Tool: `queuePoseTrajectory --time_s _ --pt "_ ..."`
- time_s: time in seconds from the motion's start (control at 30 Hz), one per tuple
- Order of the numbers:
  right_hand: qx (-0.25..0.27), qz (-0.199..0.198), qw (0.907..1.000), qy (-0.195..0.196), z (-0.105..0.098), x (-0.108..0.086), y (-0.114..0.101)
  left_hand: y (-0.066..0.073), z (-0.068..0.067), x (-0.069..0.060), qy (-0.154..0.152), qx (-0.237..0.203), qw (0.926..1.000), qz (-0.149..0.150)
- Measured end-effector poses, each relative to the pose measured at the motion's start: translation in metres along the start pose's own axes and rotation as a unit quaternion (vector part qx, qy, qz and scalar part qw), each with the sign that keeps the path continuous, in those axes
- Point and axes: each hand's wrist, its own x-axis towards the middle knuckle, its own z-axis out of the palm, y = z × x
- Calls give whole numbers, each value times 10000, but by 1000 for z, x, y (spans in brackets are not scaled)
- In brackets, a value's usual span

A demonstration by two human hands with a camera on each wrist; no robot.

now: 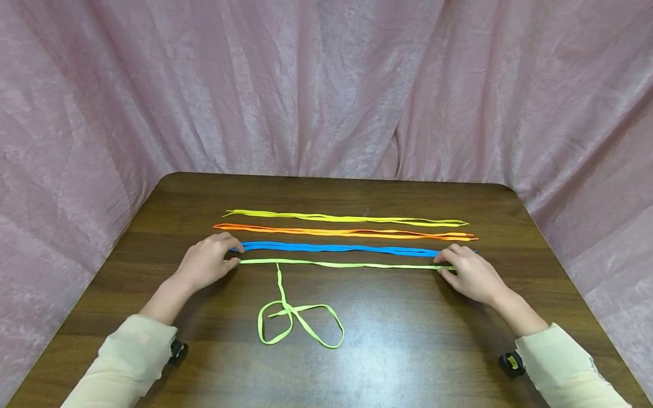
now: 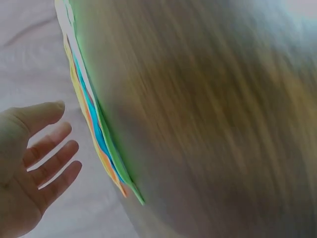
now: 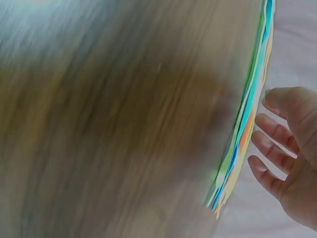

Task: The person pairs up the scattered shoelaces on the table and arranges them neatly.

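Four flat shoelaces lie across the table. In the head view, the yellow shoelace (image 1: 347, 219) is farthest back, followed by the orange shoelace (image 1: 285, 229) and the doubled blue shoelace (image 1: 336, 247). Nearest is a light green shoelace (image 1: 336, 264), with a straight stretch and a looped part (image 1: 306, 326) in front. My left hand (image 1: 208, 260) hovers or rests at the left ends of the blue and green laces; my right hand (image 1: 471, 275) is at their right ends. In the wrist views, the left hand (image 2: 44, 168) and right hand (image 3: 292, 153) have thumb and fingers apart, nothing between them.
The brown wooden table (image 1: 408, 351) has rounded back corners. A pink curtain (image 1: 326, 85) hangs behind it and along both sides. Small black devices (image 1: 178, 351) are worn at both wrists, by the pale sleeves (image 1: 135, 343).
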Motion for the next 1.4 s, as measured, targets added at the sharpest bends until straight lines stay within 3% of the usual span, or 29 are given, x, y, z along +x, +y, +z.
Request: queuePoseTrajectory --time_s 0.17,0.37,0.77,0.97,1.4 --pt "71 -281 9996 -48 7 8 -17 21 7 2 2 32 9978 656" --pt "198 -703 9971 -210 15 19 -40 40 16 3 -93 135 9924 1223" --pt "384 -1146 9910 -581 24 39 -73 59 29 6 -320 397 9768 2078" --pt "453 -1284 9889 -592 30 47 -83 63 32 7 -355 477 9718 2283" --pt "539 -1620 9839 -530 35 69 -113 65 35 6 -161 405 9716 2325"
